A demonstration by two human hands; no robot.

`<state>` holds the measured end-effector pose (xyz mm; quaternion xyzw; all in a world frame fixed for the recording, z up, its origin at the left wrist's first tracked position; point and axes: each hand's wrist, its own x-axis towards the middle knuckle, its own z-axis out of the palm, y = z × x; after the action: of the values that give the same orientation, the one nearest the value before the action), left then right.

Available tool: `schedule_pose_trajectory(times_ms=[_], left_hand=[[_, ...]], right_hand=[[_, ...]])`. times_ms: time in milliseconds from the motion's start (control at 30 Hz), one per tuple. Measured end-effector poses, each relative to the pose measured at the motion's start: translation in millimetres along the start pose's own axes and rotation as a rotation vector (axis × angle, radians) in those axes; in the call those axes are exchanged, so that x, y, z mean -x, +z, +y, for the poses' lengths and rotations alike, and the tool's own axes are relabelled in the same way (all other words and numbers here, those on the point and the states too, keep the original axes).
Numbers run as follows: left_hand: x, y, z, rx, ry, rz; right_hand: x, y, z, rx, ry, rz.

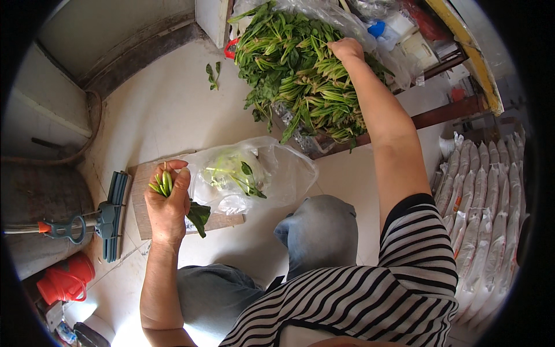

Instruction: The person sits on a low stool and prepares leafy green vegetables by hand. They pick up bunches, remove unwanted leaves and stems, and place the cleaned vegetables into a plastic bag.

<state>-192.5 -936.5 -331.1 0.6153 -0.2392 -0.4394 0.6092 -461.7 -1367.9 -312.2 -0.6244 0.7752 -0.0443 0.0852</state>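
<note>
My left hand (170, 199) is closed around a small bunch of leafy green stems (164, 184), their cut-looking ends upward and a dark leaf hanging below the palm. My right hand (347, 49) reaches to the upper right part of a large heap of leafy greens (295, 65), which look like spinach; its fingertips are at the stems, and whether they grip one cannot be told. Between me and the heap, right of my left hand, a clear plastic bag (286, 173) lies on a wood-patterned board (145, 195), with several green stems and leaves in or on it.
A loose sprig (213, 76) lies on the tiled floor. At the left are a squeeze mop (113, 217), a metal drum (47, 208) and a red plastic jug (67, 277). Stacked filled plastic packs (481, 208) stand at the right, below a cluttered shelf with a yellow edge (472, 52).
</note>
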Motion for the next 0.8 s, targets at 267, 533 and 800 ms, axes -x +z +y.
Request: schedule_pose_trajectory(times_ms=[267,533,800], left_hand=[[-1.9,0.5,-1.9,0.021,0.003,0.006],[-7.5,2.1,-4.7,0.0,0.008,-0.022],[-6.5,5.3,-3.8,-0.074,-0.026,0.005]], right_hand=[[1.1,-6.7,-8.3,-1.494,-0.165,0.59],[51.6,-20.6,10.8,-1.013,-0.663,0.952],[78.4,-49.2,-13.5,-1.332,-0.917,0.814]])
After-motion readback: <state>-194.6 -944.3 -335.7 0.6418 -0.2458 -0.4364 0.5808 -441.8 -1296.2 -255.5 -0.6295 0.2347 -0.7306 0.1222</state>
